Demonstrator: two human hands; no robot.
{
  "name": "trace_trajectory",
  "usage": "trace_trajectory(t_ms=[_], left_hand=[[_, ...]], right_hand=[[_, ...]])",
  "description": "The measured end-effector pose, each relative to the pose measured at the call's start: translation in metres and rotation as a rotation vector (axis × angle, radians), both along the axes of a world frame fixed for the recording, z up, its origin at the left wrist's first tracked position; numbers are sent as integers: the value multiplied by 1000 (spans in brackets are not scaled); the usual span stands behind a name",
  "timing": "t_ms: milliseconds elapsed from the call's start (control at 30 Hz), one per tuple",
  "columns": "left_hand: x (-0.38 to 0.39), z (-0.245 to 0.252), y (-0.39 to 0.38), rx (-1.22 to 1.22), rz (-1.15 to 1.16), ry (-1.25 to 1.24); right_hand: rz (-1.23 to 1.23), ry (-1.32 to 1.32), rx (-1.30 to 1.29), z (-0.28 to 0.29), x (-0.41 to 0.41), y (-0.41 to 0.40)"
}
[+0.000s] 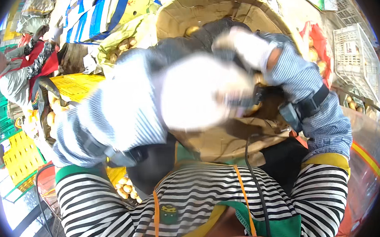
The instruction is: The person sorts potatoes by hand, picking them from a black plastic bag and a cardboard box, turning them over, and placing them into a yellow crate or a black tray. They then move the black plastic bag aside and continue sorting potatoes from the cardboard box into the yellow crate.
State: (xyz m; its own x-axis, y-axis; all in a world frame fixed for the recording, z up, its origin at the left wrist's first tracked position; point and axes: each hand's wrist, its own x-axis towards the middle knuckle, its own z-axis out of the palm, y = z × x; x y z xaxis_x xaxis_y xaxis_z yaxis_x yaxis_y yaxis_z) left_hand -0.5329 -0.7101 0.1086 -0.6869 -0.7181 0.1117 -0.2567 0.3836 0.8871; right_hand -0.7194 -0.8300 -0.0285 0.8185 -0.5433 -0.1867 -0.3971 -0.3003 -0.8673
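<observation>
Both my hands wear pale gloves and are blurred by motion over a large container lined with brown paper (211, 138). My left hand (204, 91) is in the middle, overexposed. By its fingers is a small dark object (243, 101); whether I grip it cannot be made out. Farther in, my right hand (244, 45) is over crumpled black plastic (201, 38), its fingers too smeared to read. A round yellowish-brown vegetable (191, 31), perhaps a potato or onion, shows at the container's far side. My arms hide most of what lies inside.
Left are a yellow plastic crate (75, 85), a pale-green sack (121, 37) with similar produce, and a blue-and-white striped bag (94, 19). A red mesh bag (321, 54) and white crate (354, 54) stand right. Another person (30, 60) is far left. A black cable (251, 173) hangs before my chest.
</observation>
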Motion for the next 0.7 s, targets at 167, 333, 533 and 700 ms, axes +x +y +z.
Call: trace_trajectory(t_ms=[167, 333, 533, 700], left_hand=[[-8, -30, 54, 685, -340, -48], [5, -59, 40, 82, -154, 17], [-25, -113, 25, -96, 84, -801], [-33, -132, -61, -128, 825, -565]], right_hand=[[421, 218, -359, -17, -44, 76], [344, 216, -62, 38, -83, 80], [31, -31, -154, 100, -65, 79], [-170, -235, -1039, 108, -54, 39]])
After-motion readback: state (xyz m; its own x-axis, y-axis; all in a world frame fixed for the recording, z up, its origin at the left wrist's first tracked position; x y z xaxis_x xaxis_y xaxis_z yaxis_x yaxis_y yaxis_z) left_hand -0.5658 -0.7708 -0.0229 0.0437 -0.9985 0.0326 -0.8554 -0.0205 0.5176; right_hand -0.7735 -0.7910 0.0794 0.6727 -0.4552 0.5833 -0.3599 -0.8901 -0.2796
